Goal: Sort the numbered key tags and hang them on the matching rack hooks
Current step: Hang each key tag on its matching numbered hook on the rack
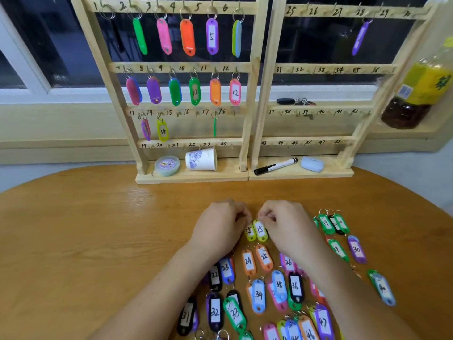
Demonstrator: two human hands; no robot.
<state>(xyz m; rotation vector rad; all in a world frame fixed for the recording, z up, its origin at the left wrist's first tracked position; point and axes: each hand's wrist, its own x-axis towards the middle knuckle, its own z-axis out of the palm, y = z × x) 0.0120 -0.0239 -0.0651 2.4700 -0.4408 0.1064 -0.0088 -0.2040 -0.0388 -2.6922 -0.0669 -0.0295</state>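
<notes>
Two yellow-green key tags marked 15 (256,231) lie side by side on the wooden table (98,229). My left hand (220,225) and my right hand (284,225) meet just above them, fingers curled and pinching at the tags' ring ends; the rings are hidden. Several numbered tags (259,290) are spread on the table below and right of my hands. Behind the table stand the left rack (247,106) and the right rack (263,106). Tags hang on the left rack's hooks 1 to 14 and 17. Hook 15 (178,114) is bare. One purple tag (359,38) hangs at hook 28.
On the rack bases lie a round lidded tub (167,165), a tipped paper cup (202,158), a black marker (275,166) and a pale blue case (312,163). A bottle (416,87) stands on the sill at right; keys (295,101) rest behind the right rack.
</notes>
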